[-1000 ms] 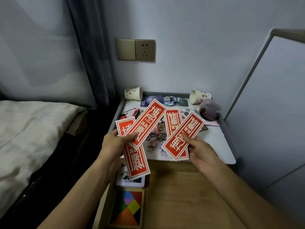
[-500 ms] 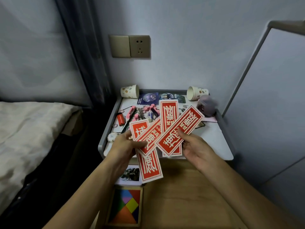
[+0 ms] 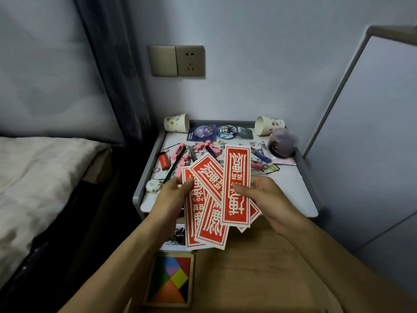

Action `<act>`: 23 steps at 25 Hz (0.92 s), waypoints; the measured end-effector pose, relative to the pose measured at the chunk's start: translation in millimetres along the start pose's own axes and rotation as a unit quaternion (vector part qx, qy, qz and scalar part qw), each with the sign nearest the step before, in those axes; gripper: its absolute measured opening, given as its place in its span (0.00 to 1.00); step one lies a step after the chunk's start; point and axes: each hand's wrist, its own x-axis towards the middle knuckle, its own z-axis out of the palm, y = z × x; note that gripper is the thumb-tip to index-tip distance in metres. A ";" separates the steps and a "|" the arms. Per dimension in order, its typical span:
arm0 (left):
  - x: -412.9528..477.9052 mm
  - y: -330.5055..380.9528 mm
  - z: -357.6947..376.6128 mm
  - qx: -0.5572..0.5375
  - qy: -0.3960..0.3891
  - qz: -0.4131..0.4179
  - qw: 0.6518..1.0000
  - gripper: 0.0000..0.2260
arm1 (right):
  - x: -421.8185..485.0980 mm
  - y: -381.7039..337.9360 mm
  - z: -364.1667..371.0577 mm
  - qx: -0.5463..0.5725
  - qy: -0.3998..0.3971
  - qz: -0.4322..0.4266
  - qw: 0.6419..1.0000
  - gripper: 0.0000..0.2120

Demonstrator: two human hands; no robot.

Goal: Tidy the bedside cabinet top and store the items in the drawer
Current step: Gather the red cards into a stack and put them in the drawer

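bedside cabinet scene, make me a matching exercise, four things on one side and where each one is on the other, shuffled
Things
1. red cards
2. tangram puzzle
3. orange lighter
4. left paper cup

Places
a. on its side at the back left corner of the cabinet top
b. pinched by the left hand and the right hand
c. in the drawer
d. flat near the top's left edge

Pairs: 1-b, 2-c, 3-d, 4-a
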 end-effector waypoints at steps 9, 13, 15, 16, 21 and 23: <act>-0.1 1.8 2.7 -0.115 -0.194 -0.123 0.966 0.17 | 0.7 5.8 5.9 0.007 0.048 -0.017 0.999 0.07; -1.8 -1.2 4.1 -0.090 -0.150 -0.103 0.979 0.14 | 1.7 7.2 8.1 0.019 0.054 -0.016 0.998 0.09; -0.2 -2.8 3.2 -0.088 -0.108 -0.094 0.986 0.12 | 2.7 7.0 4.9 0.038 0.066 -0.011 0.997 0.09; 0.3 -3.5 2.7 -0.088 -0.086 -0.091 0.988 0.11 | 2.6 7.3 3.0 0.049 0.068 -0.006 0.996 0.09; -0.1 -4.0 1.7 -0.116 -0.051 -0.085 0.988 0.09 | -0.9 11.8 3.4 0.083 0.040 0.021 0.996 0.09; -1.1 -2.0 2.0 -0.128 -0.055 -0.089 0.986 0.09 | -1.0 13.0 3.8 0.076 0.036 0.023 0.996 0.09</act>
